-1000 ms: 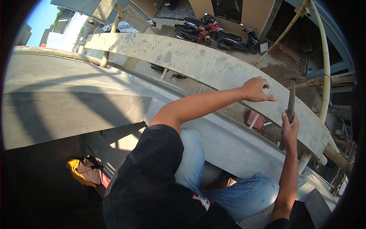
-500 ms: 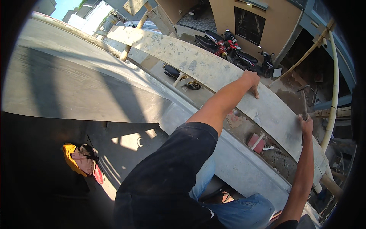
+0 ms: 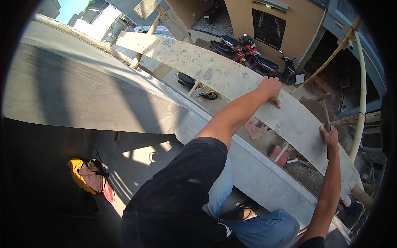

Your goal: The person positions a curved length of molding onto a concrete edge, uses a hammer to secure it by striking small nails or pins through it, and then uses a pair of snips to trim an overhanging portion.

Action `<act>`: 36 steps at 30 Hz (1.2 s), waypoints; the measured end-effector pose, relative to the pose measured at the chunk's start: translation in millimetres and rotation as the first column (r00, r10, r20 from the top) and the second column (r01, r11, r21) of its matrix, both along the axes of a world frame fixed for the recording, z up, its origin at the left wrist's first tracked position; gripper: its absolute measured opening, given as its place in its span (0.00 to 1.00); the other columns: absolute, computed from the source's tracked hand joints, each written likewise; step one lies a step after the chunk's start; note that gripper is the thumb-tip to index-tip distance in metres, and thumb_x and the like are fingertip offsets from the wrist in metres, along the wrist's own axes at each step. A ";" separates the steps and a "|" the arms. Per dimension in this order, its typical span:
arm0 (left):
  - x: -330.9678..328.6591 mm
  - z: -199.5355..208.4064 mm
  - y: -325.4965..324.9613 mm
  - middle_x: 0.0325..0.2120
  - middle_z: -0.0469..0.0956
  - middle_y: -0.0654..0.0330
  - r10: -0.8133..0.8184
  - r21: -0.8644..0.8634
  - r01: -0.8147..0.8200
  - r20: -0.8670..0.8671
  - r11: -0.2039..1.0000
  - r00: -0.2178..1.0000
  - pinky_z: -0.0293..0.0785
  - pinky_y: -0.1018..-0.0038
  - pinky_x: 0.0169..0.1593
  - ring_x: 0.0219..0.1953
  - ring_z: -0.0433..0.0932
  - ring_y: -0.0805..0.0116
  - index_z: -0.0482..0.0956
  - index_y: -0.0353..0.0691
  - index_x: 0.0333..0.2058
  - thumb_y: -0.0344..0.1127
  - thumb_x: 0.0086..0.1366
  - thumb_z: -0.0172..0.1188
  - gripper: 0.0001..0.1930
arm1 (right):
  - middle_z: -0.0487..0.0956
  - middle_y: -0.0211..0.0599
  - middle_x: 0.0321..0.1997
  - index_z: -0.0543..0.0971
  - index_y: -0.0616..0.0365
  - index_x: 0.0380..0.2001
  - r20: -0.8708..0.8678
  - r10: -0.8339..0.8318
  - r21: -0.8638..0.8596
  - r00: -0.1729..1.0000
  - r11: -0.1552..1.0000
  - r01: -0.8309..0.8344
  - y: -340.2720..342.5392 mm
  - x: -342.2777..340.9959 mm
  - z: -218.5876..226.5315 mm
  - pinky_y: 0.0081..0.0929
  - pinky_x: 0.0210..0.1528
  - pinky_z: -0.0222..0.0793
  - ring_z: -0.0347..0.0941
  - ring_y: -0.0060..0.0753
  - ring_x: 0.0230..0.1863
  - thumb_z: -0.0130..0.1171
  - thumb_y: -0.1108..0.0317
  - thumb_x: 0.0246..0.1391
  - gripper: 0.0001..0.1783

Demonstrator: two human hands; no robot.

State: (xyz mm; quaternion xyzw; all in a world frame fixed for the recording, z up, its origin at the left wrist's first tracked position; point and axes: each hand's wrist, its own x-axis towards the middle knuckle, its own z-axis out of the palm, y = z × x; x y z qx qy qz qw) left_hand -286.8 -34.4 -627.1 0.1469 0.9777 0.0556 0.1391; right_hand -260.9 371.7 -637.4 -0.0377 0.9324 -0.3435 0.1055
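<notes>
A long grey wooden plank runs diagonally from the far left to the lower right, beyond a concrete ledge. My left hand grips its far edge, with the fingers over the edge and the thumb on the top face. Farther right, my right hand is closed around the handle of what looks like a hammer. The tool's head points away from me, past the plank's far edge, and its handle end shows below my fist. That hand rests at or just above the plank; contact is unclear.
The concrete ledge lies between me and the plank, with a drop beyond. Bamboo poles stand at the right. Several motorbikes are parked below by a tan building. A yellow and pink bag lies at the lower left.
My left elbow and shoulder have shifted slightly left and down. The hammer has tilted a little to the left, and both hands keep nearly the same places.
</notes>
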 end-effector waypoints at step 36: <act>57.6 33.5 4.1 0.38 0.71 0.49 -0.054 0.114 0.107 -0.391 0.988 0.919 0.69 0.57 0.46 0.44 0.72 0.47 0.72 0.31 0.42 0.57 0.34 0.79 0.43 | 0.77 0.49 0.48 0.81 0.56 0.42 -0.267 -0.077 0.257 0.960 0.955 0.148 -12.4 74.9 54.1 0.46 0.63 0.58 0.68 0.50 0.58 0.65 0.45 0.49 0.27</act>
